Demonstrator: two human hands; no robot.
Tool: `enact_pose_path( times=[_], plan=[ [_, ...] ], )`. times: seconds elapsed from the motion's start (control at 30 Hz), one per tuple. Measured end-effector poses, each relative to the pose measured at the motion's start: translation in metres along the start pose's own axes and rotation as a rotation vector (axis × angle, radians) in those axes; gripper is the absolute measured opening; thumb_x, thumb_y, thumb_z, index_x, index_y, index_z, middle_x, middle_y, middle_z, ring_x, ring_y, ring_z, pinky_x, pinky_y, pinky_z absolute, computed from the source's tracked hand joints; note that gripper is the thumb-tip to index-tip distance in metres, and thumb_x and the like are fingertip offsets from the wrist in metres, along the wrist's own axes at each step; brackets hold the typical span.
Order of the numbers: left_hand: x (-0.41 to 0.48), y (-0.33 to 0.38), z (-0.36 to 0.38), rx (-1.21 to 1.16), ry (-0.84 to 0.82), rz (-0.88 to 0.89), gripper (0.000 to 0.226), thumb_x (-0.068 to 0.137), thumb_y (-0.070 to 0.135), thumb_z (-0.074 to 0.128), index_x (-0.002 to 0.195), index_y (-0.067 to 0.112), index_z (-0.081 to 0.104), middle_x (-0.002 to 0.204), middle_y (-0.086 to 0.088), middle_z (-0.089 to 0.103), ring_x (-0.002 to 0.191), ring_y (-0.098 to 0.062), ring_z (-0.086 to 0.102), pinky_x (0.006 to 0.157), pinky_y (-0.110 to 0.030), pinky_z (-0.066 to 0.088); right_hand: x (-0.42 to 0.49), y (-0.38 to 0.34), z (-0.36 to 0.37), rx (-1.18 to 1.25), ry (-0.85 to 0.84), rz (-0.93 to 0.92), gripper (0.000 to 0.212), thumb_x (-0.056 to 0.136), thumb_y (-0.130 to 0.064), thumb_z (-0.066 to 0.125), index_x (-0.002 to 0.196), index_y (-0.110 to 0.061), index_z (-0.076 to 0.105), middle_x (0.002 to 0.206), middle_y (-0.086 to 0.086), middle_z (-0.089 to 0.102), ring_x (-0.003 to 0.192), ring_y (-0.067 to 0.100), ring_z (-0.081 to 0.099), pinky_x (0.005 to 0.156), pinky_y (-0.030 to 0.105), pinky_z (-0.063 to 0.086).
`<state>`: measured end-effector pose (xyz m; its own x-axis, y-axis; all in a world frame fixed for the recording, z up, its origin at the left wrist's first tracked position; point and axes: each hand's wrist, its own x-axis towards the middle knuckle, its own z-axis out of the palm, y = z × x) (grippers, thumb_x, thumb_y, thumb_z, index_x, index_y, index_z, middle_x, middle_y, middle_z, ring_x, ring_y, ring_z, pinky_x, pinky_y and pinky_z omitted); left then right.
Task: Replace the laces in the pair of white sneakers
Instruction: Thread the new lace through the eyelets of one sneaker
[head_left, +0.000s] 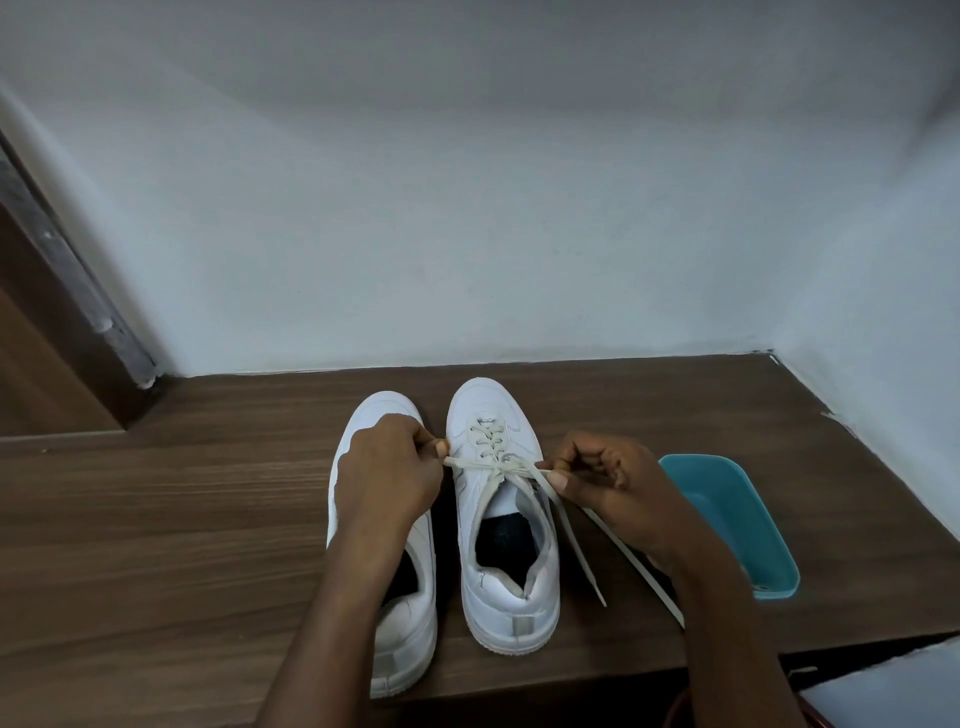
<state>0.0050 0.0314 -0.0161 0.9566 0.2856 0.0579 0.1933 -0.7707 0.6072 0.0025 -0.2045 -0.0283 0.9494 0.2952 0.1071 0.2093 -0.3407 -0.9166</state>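
We see a dark wooden table (182, 519) set against a pale wall (467, 208), and on it the two white sneakers side by side, toes to the wall. The left sneaker (410, 623) is partly covered by the left hand (387, 470); the right sneaker (506, 545) is laced with a cream lace (485, 441). A teal tray (737, 519) lies just right of the right hand (605, 478). Both hands pinch the lace at thumb and forefinger, drawing it taut across the tongue. Two loose lace ends (582, 551) trail towards us.
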Motion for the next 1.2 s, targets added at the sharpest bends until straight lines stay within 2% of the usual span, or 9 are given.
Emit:
enact_pose_path(
  times=[0.17,0.37,0.53,0.63,0.73,0.87,1.0,1.1,1.2],
  plan=[
    [0.003,0.0,-0.006,-0.115,-0.118,0.119,0.016,0.091,0.042,0.065,0.082,0.029,0.071,0.076,0.013,0.068,0.08,-0.009,0.065,0.069,-0.029,0.045,0.0,-0.01,-0.001,0.041,0.074,0.012,0.013,0.087,-0.021,0.077,0.082,-0.011,0.07,0.079,0.007,0.072,0.076,0.022,0.068,0.075,0.037,0.057],
    [0.007,0.001,-0.008,-0.338,-0.222,0.217,0.008,0.093,0.035,0.066,0.094,0.035,0.074,0.093,0.017,0.072,0.088,-0.005,0.067,0.083,-0.028,0.051,0.001,-0.034,0.004,0.231,0.04,0.179,0.042,0.075,-0.035,0.082,0.098,-0.009,0.059,0.077,0.011,0.068,0.067,0.022,0.066,0.067,0.034,0.057],
    [0.005,0.003,-0.01,-0.361,-0.284,0.286,0.011,0.095,0.027,0.065,0.098,0.031,0.075,0.093,0.02,0.073,0.084,0.01,0.062,0.073,-0.005,0.042,-0.003,-0.049,0.003,0.309,-0.144,0.2,0.039,0.076,-0.006,0.084,0.103,-0.006,0.056,0.085,0.022,0.072,0.067,0.034,0.068,0.068,0.039,0.058],
    [0.004,0.003,-0.011,-0.363,-0.314,0.312,0.013,0.093,0.025,0.068,0.098,0.035,0.074,0.098,0.022,0.072,0.087,0.004,0.063,0.075,-0.006,0.043,-0.001,-0.056,0.006,0.374,-0.213,0.177,0.035,0.077,0.0,0.082,0.103,-0.004,0.058,0.095,0.026,0.072,0.082,0.038,0.07,0.082,0.047,0.059],
    [0.002,0.002,-0.014,-0.336,-0.38,0.371,0.027,0.089,0.019,0.073,0.096,0.044,0.071,0.101,0.02,0.066,0.089,0.005,0.059,0.079,-0.01,0.042,0.001,-0.053,0.008,0.209,-0.22,0.145,0.035,0.074,-0.01,0.088,0.099,-0.011,0.063,0.094,0.018,0.074,0.085,0.029,0.068,0.087,0.048,0.055],
    [0.0,0.006,-0.011,-0.302,-0.356,0.418,0.029,0.079,0.021,0.082,0.097,0.042,0.071,0.104,0.017,0.064,0.091,0.011,0.053,0.079,-0.011,0.039,0.0,-0.053,0.008,0.095,-0.173,0.228,0.045,0.063,-0.033,0.094,0.084,-0.008,0.064,0.081,0.017,0.072,0.069,0.024,0.066,0.07,0.04,0.056],
    [0.0,0.01,-0.005,-0.297,-0.28,0.432,0.027,0.072,0.025,0.087,0.088,0.036,0.067,0.092,0.021,0.058,0.081,0.01,0.049,0.073,-0.017,0.036,0.0,-0.055,0.011,-0.311,-0.221,0.282,0.056,0.054,-0.054,0.093,0.07,-0.008,0.066,0.059,-0.003,0.066,0.053,0.005,0.057,0.054,0.024,0.046],
    [-0.001,0.012,-0.005,-0.304,-0.261,0.467,0.024,0.071,0.025,0.088,0.082,0.032,0.067,0.089,0.022,0.059,0.083,0.01,0.049,0.072,-0.013,0.035,0.003,-0.05,0.011,-0.495,-0.21,0.214,0.039,0.061,-0.044,0.092,0.066,-0.013,0.068,0.06,-0.001,0.066,0.051,0.002,0.053,0.052,0.025,0.042],
    [-0.002,0.013,-0.006,-0.329,-0.25,0.494,0.018,0.074,0.026,0.086,0.082,0.031,0.072,0.092,0.021,0.064,0.092,0.009,0.052,0.074,-0.011,0.035,0.002,-0.048,0.005,-0.382,-0.223,0.168,0.023,0.069,-0.028,0.09,0.068,-0.012,0.073,0.066,0.005,0.068,0.056,0.005,0.055,0.057,0.028,0.045]
  ],
)
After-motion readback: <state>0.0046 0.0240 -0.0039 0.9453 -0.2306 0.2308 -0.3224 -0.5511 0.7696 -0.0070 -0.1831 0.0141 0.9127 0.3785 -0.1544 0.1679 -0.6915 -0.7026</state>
